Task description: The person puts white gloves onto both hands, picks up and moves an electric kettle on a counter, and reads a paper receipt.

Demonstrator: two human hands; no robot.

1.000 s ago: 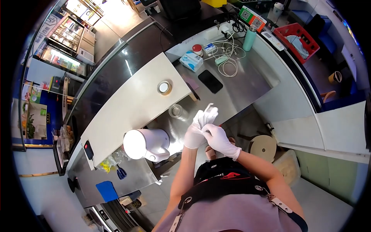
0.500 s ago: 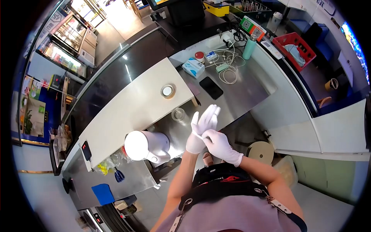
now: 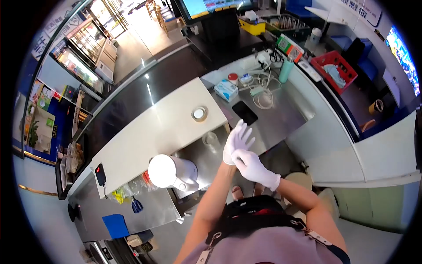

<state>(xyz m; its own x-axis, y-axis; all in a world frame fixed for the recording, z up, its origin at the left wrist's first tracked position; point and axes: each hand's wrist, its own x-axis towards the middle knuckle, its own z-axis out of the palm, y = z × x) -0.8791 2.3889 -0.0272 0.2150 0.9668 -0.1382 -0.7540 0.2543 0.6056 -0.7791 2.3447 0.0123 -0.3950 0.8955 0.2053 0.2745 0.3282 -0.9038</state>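
Both my hands wear thin white gloves. My left hand (image 3: 236,143) is raised with its fingers spread and holds nothing. At the heel of that hand, my right hand (image 3: 257,170) is closed, its thumb and fingertips pinching the cuff area of the left glove. Just beyond my left fingers a black phone (image 3: 245,113) lies on the steel counter. To the left are a clear glass (image 3: 211,141) and a white kettle (image 3: 173,172) with its handle toward me.
A long pale shelf (image 3: 154,127) runs left, bearing a small round container (image 3: 199,113). At the back are a tissue pack (image 3: 226,90), white cables (image 3: 263,97) and a teal bottle (image 3: 286,70). Blue scissors (image 3: 136,204) and a blue cloth (image 3: 115,225) lie at the left.
My left fingers have spread apart. My right hand has shifted slightly, still pinching the left glove near the wrist. The view has tilted up a little.
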